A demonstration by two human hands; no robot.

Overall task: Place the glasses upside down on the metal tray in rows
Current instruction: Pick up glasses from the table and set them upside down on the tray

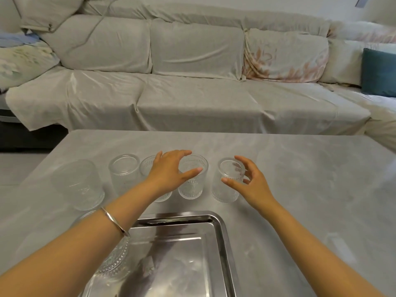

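On the grey table (300, 179), near edge: one metal tray (222, 243), rectangular, rounded corners, its bright floor bare where we can see it. We find no brand, label or legible writing on any item.

Beyond the tray, a row of five clear glasses across the table. Far left: large plain glass (78, 184). Next right: plain glass (124, 172), which looks inverted. Third: ribbed glass (147, 168), largely hidden behind our left hand (169, 170). Fourth: ribbed glass (192, 179), mouth up. Fifth, rightmost: glass (228, 181), upside down, base uppermost.

Left hand: fingers spread, arched over the rim of the fourth glass, thumb against its near side; whether it has closed on the glass, we cannot tell. A silver bangle (114, 220) sits on that wrist.

Right hand (249, 181): fingers parted, just beside the fifth glass, not clamped on it.

A sixth patterned glass (113, 262) lies under the left forearm at the tray's left edge.

Far side: a sofa (192, 71) under pale covers, with a teal cushion (379, 71) at right.
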